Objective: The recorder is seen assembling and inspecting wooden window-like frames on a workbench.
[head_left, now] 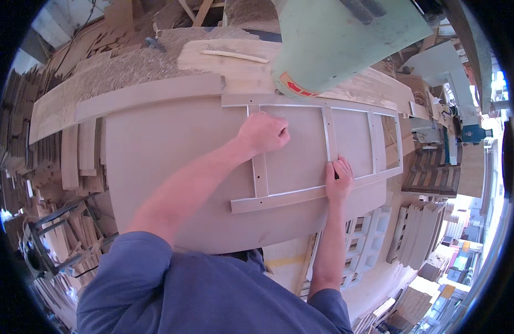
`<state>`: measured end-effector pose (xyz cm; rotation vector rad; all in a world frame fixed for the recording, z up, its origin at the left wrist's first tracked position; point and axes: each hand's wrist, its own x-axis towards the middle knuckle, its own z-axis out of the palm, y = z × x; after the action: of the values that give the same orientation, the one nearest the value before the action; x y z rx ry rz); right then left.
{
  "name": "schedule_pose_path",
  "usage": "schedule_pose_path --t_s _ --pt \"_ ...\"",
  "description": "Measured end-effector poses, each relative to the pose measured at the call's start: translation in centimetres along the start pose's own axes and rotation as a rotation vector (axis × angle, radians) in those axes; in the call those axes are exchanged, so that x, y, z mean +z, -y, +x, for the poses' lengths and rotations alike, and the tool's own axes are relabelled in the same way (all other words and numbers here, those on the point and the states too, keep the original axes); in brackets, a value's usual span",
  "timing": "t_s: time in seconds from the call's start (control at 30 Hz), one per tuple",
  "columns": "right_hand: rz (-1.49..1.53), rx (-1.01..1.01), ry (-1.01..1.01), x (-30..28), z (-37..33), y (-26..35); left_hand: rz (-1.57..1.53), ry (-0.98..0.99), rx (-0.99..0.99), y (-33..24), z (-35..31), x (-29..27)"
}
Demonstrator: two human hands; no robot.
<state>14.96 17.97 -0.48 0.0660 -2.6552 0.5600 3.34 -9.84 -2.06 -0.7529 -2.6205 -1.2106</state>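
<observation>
Curled into a loose fist, the left hand (pixel 263 132) presses on the upper left part of a flat wooden frame (pixel 301 192) lying on a large board (pixel 157 161). Farther right, the right hand (pixel 338 179) rests with bent fingers on the frame's lower rail, at a crosspiece (pixel 328 133). Whether either hand pinches anything cannot be told.

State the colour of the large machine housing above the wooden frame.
Pale green machine housing, with a red label; head view shows it best.

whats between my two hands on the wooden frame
In the head view, bare flat board panel inside the pale wooden slat frame lies between left hand and right hand.
</observation>
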Motion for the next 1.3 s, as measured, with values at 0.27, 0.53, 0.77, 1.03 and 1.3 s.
schedule_pose_path --t_s 0.27,0.53,0.77,1.03,1.3 --pt "-0.011 -0.006 0.021 -0.8 0.8 -2.0 0.005 0.085 -0.070 -1.1 1.6 1.8" --pt "0.020 0.075 0.060 -1.8 1.2 -5.0 -0.016 0.117 -0.071 -2.3 3.2 3.9" --pt "0.020 0.095 0.073 -2.1 2.2 -7.4 0.023 0.155 -0.078 -3.2 4.9 5.7" --pt "0.004 0.062 -0.037 -2.3 1.3 -8.4 0.009 0.178 -0.077 -3.5 4.8 6.7" --pt "-0.077 0.343 0.076 -4.8 -2.1 -4.1 0.045 0.140 0.016 -5.3 2.5 4.5"
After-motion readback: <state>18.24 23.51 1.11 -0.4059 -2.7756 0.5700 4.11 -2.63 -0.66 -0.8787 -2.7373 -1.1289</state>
